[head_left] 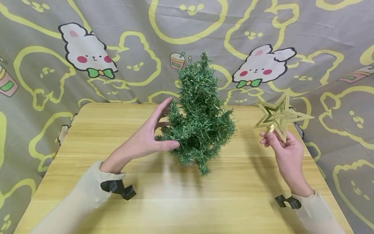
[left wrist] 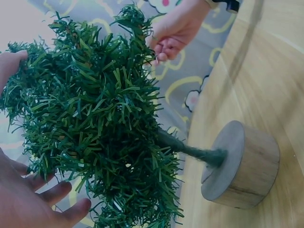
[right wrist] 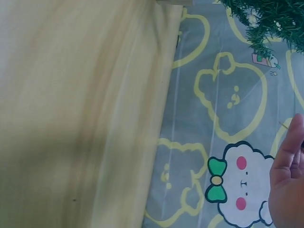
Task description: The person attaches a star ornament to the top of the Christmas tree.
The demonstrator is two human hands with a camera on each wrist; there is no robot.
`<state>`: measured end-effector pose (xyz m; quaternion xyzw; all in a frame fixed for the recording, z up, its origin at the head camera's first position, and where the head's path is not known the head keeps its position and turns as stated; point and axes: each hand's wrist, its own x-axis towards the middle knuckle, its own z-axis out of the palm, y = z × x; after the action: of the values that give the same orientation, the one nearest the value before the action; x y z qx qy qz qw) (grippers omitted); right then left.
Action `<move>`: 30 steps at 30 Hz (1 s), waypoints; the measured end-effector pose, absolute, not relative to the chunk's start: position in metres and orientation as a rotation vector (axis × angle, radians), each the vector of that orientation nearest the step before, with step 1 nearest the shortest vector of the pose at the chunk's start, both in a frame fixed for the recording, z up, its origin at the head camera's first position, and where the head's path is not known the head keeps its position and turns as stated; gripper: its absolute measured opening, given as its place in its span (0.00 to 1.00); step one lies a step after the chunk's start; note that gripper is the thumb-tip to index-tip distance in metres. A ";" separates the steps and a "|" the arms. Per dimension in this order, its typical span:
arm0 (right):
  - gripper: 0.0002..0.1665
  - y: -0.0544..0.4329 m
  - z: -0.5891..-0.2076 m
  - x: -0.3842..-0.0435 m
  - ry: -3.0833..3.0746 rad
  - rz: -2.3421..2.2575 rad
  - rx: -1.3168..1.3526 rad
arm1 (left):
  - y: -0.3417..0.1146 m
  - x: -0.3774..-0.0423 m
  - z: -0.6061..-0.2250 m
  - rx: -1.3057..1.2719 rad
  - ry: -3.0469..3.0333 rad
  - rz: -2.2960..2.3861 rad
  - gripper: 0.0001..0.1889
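Observation:
A small artificial Christmas tree with green tinsel needles stands upright on the table. Its thin trunk rises from a round wooden base, which the left wrist view shows. My left hand is at the tree's left side, thumb and fingers spread apart, fingertips right at the outer branches. To the right of the tree, above the table, my right hand pinches a gold star tree topper by its short stem, points facing up and outward. Only part of the right hand shows in the right wrist view.
The wooden table has a rounded back corner. Behind and beside it hangs a grey curtain printed with yellow outlines and white rabbits. Each wrist carries a black camera mount over a light sleeve.

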<state>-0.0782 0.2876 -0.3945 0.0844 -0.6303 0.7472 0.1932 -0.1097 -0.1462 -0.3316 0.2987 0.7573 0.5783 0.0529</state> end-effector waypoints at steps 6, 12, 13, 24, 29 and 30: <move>0.08 0.284 -0.386 -0.082 -1.760 2.134 0.318 | -0.147 -0.109 -0.332 0.907 2.308 1.749 0.65; 0.10 0.281 -0.377 -0.085 -1.778 2.185 0.374 | -0.147 -0.109 -0.332 0.914 2.311 1.752 0.66; 0.09 0.280 -0.375 -0.086 -1.783 2.186 0.379 | -0.147 -0.109 -0.332 0.915 2.309 1.752 0.66; 0.09 0.269 -0.361 -0.089 -1.720 2.290 0.443 | -0.147 -0.110 -0.332 0.915 2.307 1.748 0.65; 0.09 0.263 -0.353 -0.091 -1.671 2.344 0.450 | -0.147 -0.110 -0.332 0.913 2.304 1.749 0.65; 0.09 0.261 -0.352 -0.092 -1.663 2.353 0.454 | -0.147 -0.110 -0.332 0.912 2.304 1.749 0.65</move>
<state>-0.0919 0.2615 -0.3516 0.1546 -0.5667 0.8015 0.1122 -0.1102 -0.1467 -0.3323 0.3003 0.7585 0.5758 0.0542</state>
